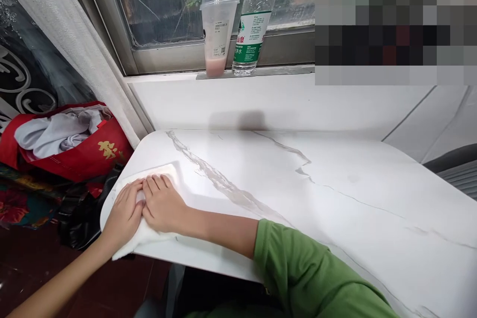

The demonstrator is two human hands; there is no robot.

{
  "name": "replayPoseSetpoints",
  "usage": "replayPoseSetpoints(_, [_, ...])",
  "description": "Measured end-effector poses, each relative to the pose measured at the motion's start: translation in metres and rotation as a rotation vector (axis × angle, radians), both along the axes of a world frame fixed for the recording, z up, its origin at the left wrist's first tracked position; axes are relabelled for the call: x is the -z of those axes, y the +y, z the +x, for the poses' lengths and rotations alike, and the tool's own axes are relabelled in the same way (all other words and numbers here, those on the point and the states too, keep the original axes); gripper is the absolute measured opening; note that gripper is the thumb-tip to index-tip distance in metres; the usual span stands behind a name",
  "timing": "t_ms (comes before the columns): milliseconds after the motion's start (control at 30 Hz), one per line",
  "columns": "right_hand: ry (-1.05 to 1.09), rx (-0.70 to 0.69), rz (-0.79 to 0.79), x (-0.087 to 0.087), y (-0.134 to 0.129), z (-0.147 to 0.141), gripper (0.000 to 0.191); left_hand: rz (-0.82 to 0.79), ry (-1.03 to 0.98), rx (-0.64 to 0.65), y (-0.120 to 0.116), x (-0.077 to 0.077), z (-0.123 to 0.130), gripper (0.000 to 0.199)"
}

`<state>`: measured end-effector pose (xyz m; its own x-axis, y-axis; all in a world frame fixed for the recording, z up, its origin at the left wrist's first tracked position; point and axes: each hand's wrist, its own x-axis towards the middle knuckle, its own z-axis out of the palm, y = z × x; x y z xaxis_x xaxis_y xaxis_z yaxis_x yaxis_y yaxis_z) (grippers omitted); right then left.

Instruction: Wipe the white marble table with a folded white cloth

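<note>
White, grey-veined tabletop (335, 169) | plain white soft cloth (148, 236), corner overhanging | your left hand (124, 208), right hand (163, 203) flat atop, unclenched, clasping nothing

The cloth (149, 232) is plain white. The counter (357, 174) is also white, with grey-brown veins (227, 183) like marble. The sleeve (313, 263) is green. The bag (80, 160) is red with a golden sign (108, 149), and the bottle label (251, 37) is mainly white and green.

Left hand (125, 211) and right hand (161, 202) rest on a cloth (149, 234) on the worktop's (335, 169) left end, a bag (80, 165) farther left. Behind, on the windowsill (290, 70), a drink cup (218, 35) stands left of a water bottle (253, 35).
</note>
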<state>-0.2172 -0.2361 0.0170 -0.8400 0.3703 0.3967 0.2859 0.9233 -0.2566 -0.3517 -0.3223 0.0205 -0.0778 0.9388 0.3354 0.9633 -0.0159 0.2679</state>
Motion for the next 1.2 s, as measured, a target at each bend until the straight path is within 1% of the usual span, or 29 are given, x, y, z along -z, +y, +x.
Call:
replayPoseSetpoints(100, [0.035, -0.017, 0.01, 0.001, 0.019, -0.012, 0.051, -0.002, -0.018, -0.017, 0.017, -0.003, -0.008, 0.036])
replayPoseSetpoints(200, [0.058, 0.013, 0.003, 0.004, 0.045, -0.021, 0.046, 0.007, -0.026, 0.009, 0.048, -0.004, -0.016, 0.034])
replayPoseSetpoints(267, [0.067, 0.057, -0.007, 0.006, 0.066, -0.026, 0.043, 0.01, -0.029, 0.04, 0.074, -0.003, -0.022, 0.033])
replayPoseSetpoints(400, [0.071, 0.161, -0.04, 0.009, 0.113, -0.032, 0.039, 0.01, -0.024, 0.095, 0.136, 0.001, -0.032, 0.031])
replayPoseSetpoints(533, [0.075, 0.251, -0.081, 0.01, 0.158, -0.032, 0.038, -0.014, -0.027, 0.129, 0.194, 0.004, -0.036, 0.031])
replayPoseSetpoints(600, [0.075, 0.285, -0.094, 0.011, 0.177, -0.032, 0.038, -0.026, -0.041, 0.14, 0.217, 0.005, -0.036, 0.031])
replayPoseSetpoints(700, [0.065, 0.308, -0.114, 0.012, 0.199, -0.033, 0.038, -0.026, -0.064, 0.146, 0.242, 0.005, -0.037, 0.03])
replayPoseSetpoints(800, [0.051, 0.325, -0.132, 0.013, 0.213, -0.034, 0.038, -0.026, -0.079, 0.153, 0.259, 0.006, -0.038, 0.03])
replayPoseSetpoints(900, [0.05, 0.344, -0.139, 0.013, 0.218, -0.035, 0.037, -0.026, -0.081, 0.157, 0.266, 0.006, -0.04, 0.03])
replayPoseSetpoints(1067, [0.071, 0.349, -0.144, 0.013, 0.215, -0.033, 0.037, -0.026, -0.112, 0.153, 0.266, 0.007, -0.042, 0.033])
replayPoseSetpoints(1200, [0.068, 0.354, -0.102, 0.014, 0.209, -0.03, 0.038, -0.039, -0.174, 0.118, 0.261, 0.007, -0.039, 0.036])
